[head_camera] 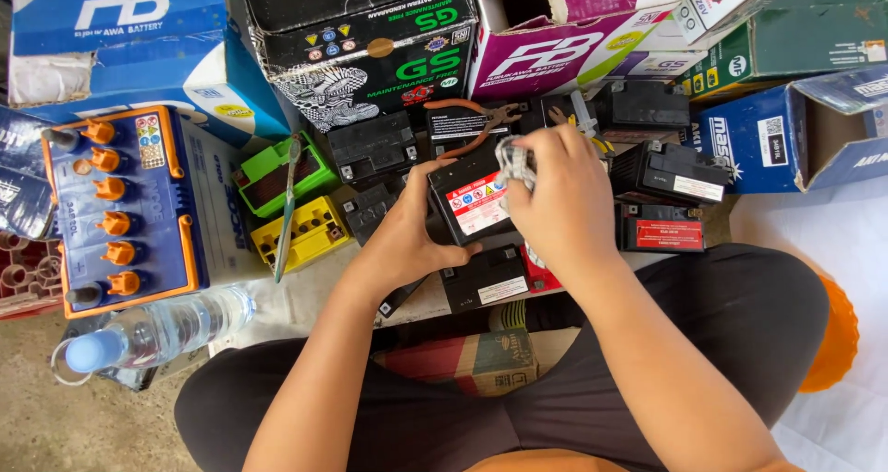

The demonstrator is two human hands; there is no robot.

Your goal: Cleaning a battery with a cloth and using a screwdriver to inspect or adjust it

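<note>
Battery (476, 199), small and black with a red-and-white label, sits tilted between both hands. Left hand (407, 236) grasps its left side, thumb under the lower edge. Right hand (555, 199) clenches a grey rag (514, 162) against the battery's top right. Pliers (476, 121) lie just beyond.

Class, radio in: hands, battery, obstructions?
Left hand grips small black battery. Right hand presses grey crumpled rag on top. Black batteries crowd around.
</note>
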